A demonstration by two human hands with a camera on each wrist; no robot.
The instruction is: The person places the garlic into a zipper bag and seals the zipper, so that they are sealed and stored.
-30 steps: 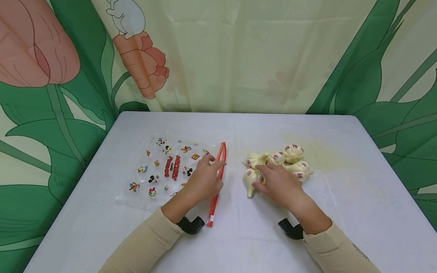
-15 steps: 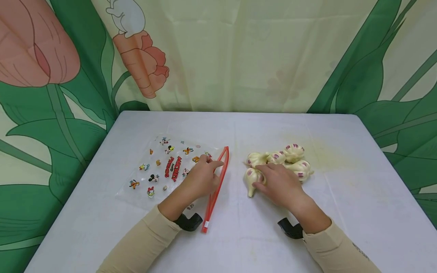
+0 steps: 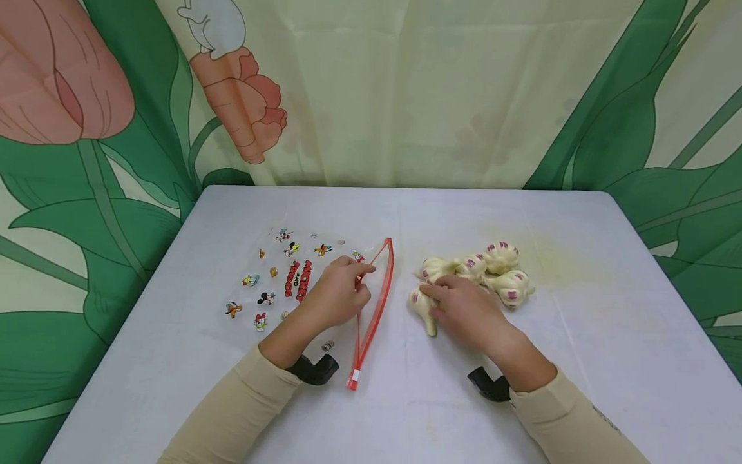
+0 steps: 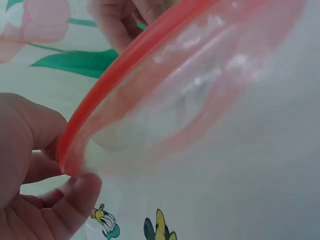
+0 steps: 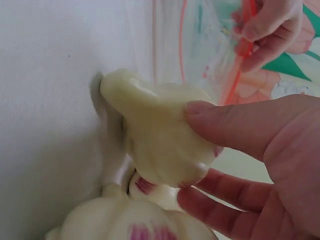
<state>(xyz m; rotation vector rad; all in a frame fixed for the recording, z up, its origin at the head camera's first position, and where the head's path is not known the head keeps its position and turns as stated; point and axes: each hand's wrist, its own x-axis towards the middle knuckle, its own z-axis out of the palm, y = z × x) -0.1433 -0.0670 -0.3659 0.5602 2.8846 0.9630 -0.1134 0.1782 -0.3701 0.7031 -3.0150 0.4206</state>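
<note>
My left hand (image 3: pixel 339 293) pinches the upper layer of a clear zip bag (image 3: pixel 297 280) near its red zip strip (image 3: pixel 378 316). Cartoon figures and red lettering are printed on the bag, which lies on the table with its mouth toward the right. In the left wrist view, the red-edged mouth (image 4: pixel 135 55) gapes. My right hand (image 3: pixel 471 312) holds a garlic bulb (image 5: pixel 165 135) between thumb and fingers, its stem pointing toward me in the head view. Behind this bulb sit several more garlic bulbs (image 3: pixel 513 287), white with purple patches.
The white-covered table (image 3: pixel 580 335) ends at a far edge before a printed curtain (image 3: pixel 406 96) with tulips and leaves. Black curved wrist mounts (image 3: pixel 315 370) show at both cuffs.
The left hand has lifted and drawn back a little, and the bag's red mouth has spread apart. My right hand has shifted the near garlic bulb slightly left, away from the others.
</note>
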